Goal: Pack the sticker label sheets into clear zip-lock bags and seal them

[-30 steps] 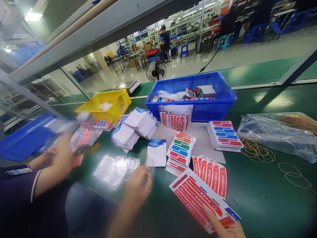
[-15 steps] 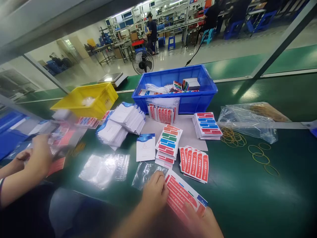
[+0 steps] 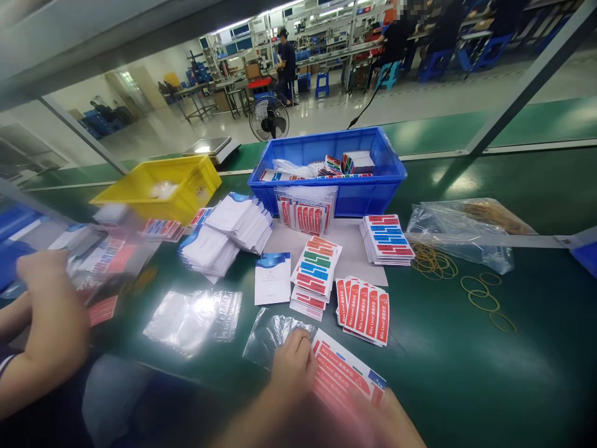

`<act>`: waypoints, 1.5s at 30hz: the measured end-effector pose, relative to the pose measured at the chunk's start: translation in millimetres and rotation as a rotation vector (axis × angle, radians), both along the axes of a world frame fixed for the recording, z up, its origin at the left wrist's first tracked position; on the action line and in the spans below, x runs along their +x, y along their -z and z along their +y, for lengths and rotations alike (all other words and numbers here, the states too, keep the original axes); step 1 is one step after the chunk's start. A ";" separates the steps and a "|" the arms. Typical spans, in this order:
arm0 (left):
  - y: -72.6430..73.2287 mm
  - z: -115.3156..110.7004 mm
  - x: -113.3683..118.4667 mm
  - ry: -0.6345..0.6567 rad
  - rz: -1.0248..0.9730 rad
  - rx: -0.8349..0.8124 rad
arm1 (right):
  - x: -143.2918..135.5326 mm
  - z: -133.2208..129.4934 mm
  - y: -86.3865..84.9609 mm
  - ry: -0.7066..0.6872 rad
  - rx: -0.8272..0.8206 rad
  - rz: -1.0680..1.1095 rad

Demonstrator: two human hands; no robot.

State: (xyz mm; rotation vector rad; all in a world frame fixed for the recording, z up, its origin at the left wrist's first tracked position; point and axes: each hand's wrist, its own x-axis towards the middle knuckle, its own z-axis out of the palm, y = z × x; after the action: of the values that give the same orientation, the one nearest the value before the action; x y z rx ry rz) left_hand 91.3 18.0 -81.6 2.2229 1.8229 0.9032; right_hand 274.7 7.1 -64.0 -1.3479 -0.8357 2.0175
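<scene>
My left hand is closed at the open end of a clear plastic bag, pinching its edge. A small set of red and white label sheets, printed "Max Level" and "Min Level", lies slanted with its left end against those fingers. My right hand, partly blurred, grips the lower right of these sheets. Just beyond sit a fanned pile of red label sheets, a stack of multicoloured label sheets and a white booklet with a blue top.
Flat clear bags and stacked booklets lie to the left. Behind stand a blue bin and a yellow bin. Rubber bands and another label stack are at right. A co-worker's arm reaches in at far left.
The view has shifted slightly. The sheets have moved slightly left and down, against my left hand at the bag. At far left, the co-worker's arm has lifted and moved left.
</scene>
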 end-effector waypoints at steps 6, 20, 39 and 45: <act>1.0 -0.3 3.6 -0.035 -0.003 0.036 | 1.3 -5.0 -4.1 0.036 -0.007 -0.030; 3.1 -4.7 4.8 0.063 -0.015 0.049 | 8.3 -16.2 7.1 0.077 -0.083 -0.032; 3.3 0.8 6.7 0.180 0.057 0.024 | 9.9 -13.9 2.6 0.063 -0.092 -0.019; 2.2 2.1 4.7 0.187 0.010 0.053 | 11.2 -12.8 0.8 0.076 -0.096 -0.040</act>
State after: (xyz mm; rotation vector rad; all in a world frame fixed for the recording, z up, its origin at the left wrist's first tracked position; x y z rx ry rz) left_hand 96.1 20.0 -83.9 2.3840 1.5794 0.9155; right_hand 285.9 -5.7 -64.9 -1.4551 -0.7011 2.0000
